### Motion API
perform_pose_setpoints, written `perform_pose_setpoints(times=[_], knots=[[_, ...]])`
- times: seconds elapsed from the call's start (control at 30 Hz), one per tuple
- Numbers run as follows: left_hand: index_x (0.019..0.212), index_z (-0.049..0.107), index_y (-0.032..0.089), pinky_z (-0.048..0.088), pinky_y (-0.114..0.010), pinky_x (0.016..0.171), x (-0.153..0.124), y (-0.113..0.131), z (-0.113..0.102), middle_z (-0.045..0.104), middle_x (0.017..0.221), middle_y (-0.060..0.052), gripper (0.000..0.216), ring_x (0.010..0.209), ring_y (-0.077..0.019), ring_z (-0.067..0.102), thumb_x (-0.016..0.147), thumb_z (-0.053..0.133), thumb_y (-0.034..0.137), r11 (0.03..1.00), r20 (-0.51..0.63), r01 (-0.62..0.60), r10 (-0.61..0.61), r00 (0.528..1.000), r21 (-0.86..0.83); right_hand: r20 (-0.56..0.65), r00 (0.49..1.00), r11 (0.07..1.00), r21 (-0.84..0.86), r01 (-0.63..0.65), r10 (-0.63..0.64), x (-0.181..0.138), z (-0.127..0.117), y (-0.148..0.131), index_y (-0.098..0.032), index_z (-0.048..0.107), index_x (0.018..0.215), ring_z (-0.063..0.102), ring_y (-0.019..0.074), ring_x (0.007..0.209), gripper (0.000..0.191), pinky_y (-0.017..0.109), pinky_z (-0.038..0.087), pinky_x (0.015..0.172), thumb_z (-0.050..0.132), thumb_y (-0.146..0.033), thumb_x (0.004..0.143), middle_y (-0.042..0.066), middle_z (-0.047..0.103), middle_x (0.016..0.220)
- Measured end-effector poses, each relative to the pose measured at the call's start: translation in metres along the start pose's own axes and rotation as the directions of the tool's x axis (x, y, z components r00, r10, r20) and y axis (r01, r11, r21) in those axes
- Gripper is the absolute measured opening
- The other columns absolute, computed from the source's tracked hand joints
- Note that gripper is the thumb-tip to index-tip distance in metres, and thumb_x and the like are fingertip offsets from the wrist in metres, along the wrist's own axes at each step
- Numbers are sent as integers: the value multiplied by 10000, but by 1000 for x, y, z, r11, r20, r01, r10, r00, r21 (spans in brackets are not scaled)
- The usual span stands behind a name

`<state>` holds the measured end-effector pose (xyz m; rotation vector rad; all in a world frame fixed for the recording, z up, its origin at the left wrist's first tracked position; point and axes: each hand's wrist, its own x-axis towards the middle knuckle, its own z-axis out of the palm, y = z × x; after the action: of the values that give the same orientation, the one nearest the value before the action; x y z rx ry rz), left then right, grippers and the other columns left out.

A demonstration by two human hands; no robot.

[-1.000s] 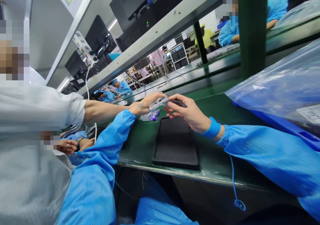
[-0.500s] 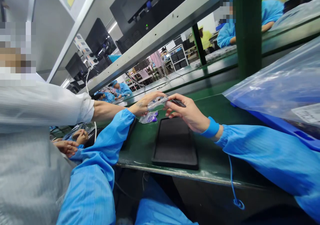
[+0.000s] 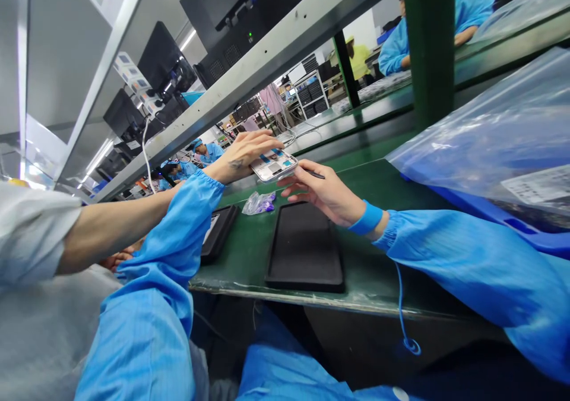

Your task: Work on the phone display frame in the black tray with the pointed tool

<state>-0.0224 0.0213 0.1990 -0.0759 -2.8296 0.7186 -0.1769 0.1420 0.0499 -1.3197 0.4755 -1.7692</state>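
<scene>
An opened phone (image 3: 275,167), its inner parts and blue pieces showing inside a silvery rim, is held tilted above the bench. My left hand (image 3: 244,154) closes over its left side, fingers along the far edge. A co-worker's bare forearm (image 3: 120,226) runs behind my left sleeve; where that person's hand ends is hidden. Pinched in my right hand (image 3: 323,190) is a slim dark tool (image 3: 317,175), its kind unclear, while the fingertips meet the phone's near right corner. Below lies a black tray (image 3: 307,249).
Left of the tray are a small plastic bag with purple bits (image 3: 259,203) and a second black tray (image 3: 218,234) holding something pale. A blue bin (image 3: 472,208) under plastic film stands at right. A green post (image 3: 430,50) and a metal beam (image 3: 267,50) rise beyond the green bench (image 3: 249,258).
The phone has tipped so that its inside faces me more. The view has shifted, and the co-worker on the left now sits lower in the picture.
</scene>
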Motion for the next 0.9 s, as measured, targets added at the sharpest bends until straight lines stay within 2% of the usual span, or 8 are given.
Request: perform_pose_setpoints(times=[0.13,0.23,0.37,0.43,0.63,0.8,0.9], knots=[[1355,542,196,289,-409,1115,3,-2,-1,560,1388,-88,431,1373,-257,399,939,430,205,999,4,-7,7,1000,-38,10,1000,1000,-22,22,-22,0,3,-5,-172,624,1016,684,170,765,290,209,587,633,747,-422,935,79,691,970],[1355,535,172,333,-408,1108,5,-4,-3,565,1365,-114,420,1329,-260,453,963,402,244,994,-4,-23,23,1000,-109,28,998,997,-41,64,-63,1,7,-13,-179,624,1016,685,172,772,340,208,584,633,768,-470,912,72,692,971],[1322,546,158,427,-380,1047,11,-1,-11,605,1278,-129,400,1208,-253,558,986,435,344,970,-68,-115,102,992,-213,63,991,991,-49,123,-120,0,14,-27,-180,618,1007,690,183,776,450,223,588,635,813,-556,855,66,696,967],[1306,557,175,447,-368,1037,14,2,-16,615,1259,-119,386,1187,-250,575,996,457,383,959,-105,-125,101,989,-253,77,986,987,-52,152,-148,-1,18,-35,-182,616,998,690,188,770,476,235,591,639,821,-581,840,60,697,957],[1282,568,186,449,-390,1069,24,13,-29,598,1309,-122,372,1218,-265,569,1029,446,429,930,-160,-147,97,982,-338,110,967,969,-61,238,-230,-5,26,-52,-179,599,1005,688,194,764,472,252,594,656,810,-574,857,61,698,943],[1279,578,195,456,-423,1070,28,14,-32,605,1304,-115,324,1241,-272,560,1023,485,371,922,-194,-175,112,975,-347,107,963,965,-57,254,-247,-6,26,-56,-185,604,1026,691,194,774,462,248,597,659,809,-563,859,63,701,961],[1311,579,212,406,-441,1132,27,12,-31,598,1333,-91,338,1312,-273,505,1020,475,348,931,-181,-155,99,979,-332,111,960,962,-58,265,-258,-7,26,-56,-178,603,1057,692,195,777,457,247,600,661,794,-551,877,71,701,969]])
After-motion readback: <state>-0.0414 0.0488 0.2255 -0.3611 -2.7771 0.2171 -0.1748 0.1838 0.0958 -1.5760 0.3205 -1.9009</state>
